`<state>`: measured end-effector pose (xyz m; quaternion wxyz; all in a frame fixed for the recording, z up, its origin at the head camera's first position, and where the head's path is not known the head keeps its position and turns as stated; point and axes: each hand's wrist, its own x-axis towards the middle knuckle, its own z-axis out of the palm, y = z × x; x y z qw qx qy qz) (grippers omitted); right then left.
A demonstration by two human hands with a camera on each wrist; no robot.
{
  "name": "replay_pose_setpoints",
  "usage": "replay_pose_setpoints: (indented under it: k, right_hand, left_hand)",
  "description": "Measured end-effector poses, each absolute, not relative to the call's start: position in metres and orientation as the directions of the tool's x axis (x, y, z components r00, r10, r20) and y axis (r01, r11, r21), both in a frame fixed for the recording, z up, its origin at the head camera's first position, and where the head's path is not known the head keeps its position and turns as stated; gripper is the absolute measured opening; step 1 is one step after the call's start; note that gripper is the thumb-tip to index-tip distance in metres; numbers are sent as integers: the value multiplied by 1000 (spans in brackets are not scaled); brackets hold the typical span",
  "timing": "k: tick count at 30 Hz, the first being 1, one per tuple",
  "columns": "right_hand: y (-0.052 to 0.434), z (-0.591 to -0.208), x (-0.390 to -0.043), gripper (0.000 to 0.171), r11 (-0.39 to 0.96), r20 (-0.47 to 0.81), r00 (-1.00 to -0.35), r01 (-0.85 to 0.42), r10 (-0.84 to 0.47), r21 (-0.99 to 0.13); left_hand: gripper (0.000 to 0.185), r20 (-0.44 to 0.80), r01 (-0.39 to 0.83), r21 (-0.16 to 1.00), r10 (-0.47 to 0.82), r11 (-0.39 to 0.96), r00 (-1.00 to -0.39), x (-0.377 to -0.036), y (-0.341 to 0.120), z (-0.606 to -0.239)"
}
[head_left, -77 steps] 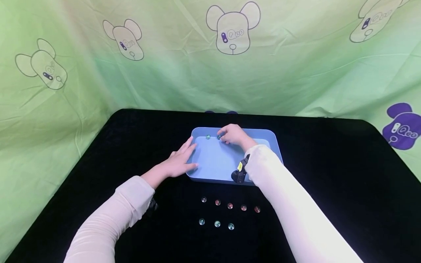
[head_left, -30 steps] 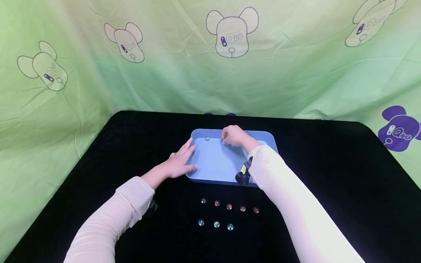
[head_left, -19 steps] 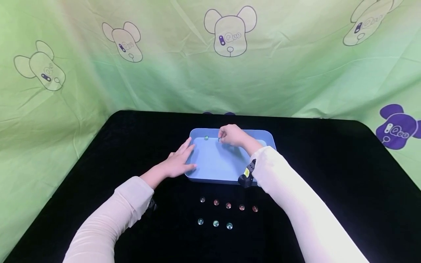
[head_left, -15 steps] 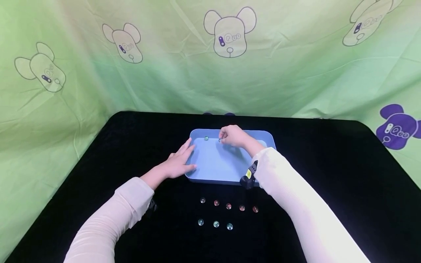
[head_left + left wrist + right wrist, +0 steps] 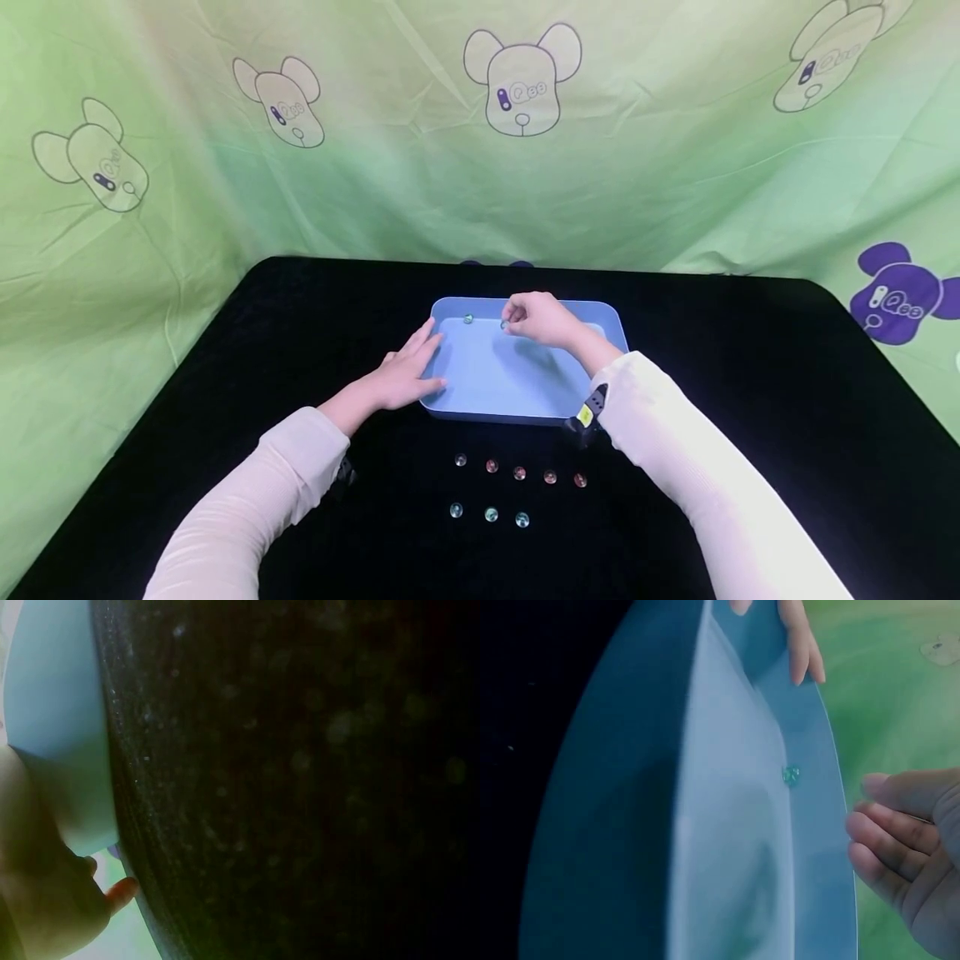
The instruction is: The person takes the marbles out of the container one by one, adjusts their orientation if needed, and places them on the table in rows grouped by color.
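A shallow blue tray [image 5: 495,414] lies on the black tabletop in the head view. At its left rim rests my left hand [image 5: 399,375], fingers spread and straight. My right hand [image 5: 543,319] is over the back part of the tray. Its thumb and fingers pinch a small clear marble [image 5: 505,325]. In the right wrist view the curled right-hand fingers [image 5: 885,855] show, but that marble is hidden. A greenish marble [image 5: 468,318] lies inside the tray by the back wall, left of my right hand.
In front of the tray, a row of several marbles, clear to reddish [image 5: 520,473], lies on the black cloth [image 5: 360,317]. Nearer to me is a row of 3 bluish-green marbles [image 5: 491,515]. A green printed curtain [image 5: 375,192] hangs behind the table.
My right hand first closed over the marble near the back wall, then shifted slightly right and nearer with it. My left hand and the other marbles stay in place.
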<state>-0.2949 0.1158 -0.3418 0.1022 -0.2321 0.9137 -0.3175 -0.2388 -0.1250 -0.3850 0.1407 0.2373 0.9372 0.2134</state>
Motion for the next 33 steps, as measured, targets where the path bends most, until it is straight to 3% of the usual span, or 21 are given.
replay_pose_setpoints:
  k: [8, 20, 33]
  right_hand:
    - [118, -338, -281, 11, 654, -1, -871, -368, -492, -661]
    - [128, -335, -258, 12, 611, 45, -879, -366, -474, -702]
    - [138, -333, -236, 11, 563, 97, -870, -394, -483, -726]
  left_hand:
    - [72, -163, 387, 459, 504, 800, -848, -239, -125, -385]
    - [70, -146, 423, 355, 496, 834, -856, -237, -123, -383]
    - [67, -139, 431, 366, 507, 825, -851, -236, -124, -382]
